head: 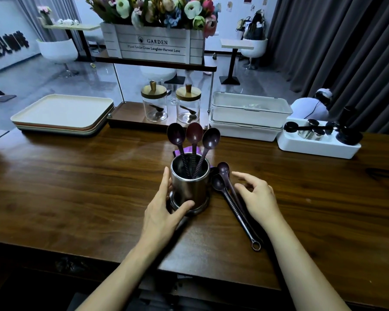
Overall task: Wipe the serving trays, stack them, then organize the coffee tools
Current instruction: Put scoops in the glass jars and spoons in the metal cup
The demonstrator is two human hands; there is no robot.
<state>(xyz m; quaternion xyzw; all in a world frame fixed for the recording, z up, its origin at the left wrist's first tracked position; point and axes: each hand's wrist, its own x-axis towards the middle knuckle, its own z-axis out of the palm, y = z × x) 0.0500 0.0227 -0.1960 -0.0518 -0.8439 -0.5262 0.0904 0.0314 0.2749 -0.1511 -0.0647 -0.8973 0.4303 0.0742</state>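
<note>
The left hand [164, 212] holds the steel canister [190, 187] near the middle of the wooden table [76, 187], with the thumb across its lower front and the fingers up its left side. Just to its right, the right hand [259, 198] is spread wide and holds nothing. It is above the handles of two loose scoops [218, 184] lying side by side, their bowls beside the canister; whether it touches them is unclear. Three upright scoops [194, 133] stand in the canister. A purple cloth [188, 150] lies just behind. Farther back are one stack of serving trays [63, 113] at left, two glass jars [154, 106], two stacked white boxes [249, 115] and one white tool holder [317, 147] at right.
</note>
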